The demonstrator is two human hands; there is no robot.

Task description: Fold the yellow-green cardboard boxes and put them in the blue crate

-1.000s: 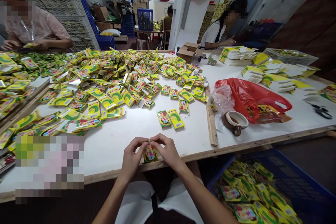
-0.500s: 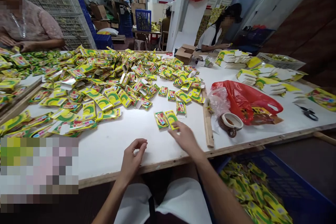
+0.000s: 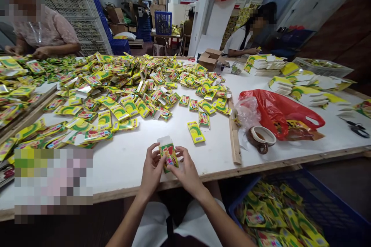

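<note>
Between my two hands is a small yellow-and-green printed carton (image 3: 167, 154), its white end flap standing open at the far end. My left hand (image 3: 152, 165) grips its left side, thumb on the printed face. On the right side my right hand (image 3: 185, 170) holds it too, with the thumb near its lower edge. The carton is just above the front edge of the white table (image 3: 127, 170). Ahead and to the right lies another yellow carton (image 3: 196, 132), with a carton with an open flap (image 3: 204, 119) behind it.
A large heap of cartons (image 3: 124, 81) spreads over the table's left and back. Right of a wooden strip (image 3: 235, 146) are a brown mug (image 3: 261, 139), a red plastic bag (image 3: 278, 108) and scissors (image 3: 358, 128). Below right stands a blue crate (image 3: 327, 197) of cartons. Two people sit across the table.
My right hand has come back toward me from the cartons on the table. One of the two nearest cartons is now held between both hands, which have drawn together.
</note>
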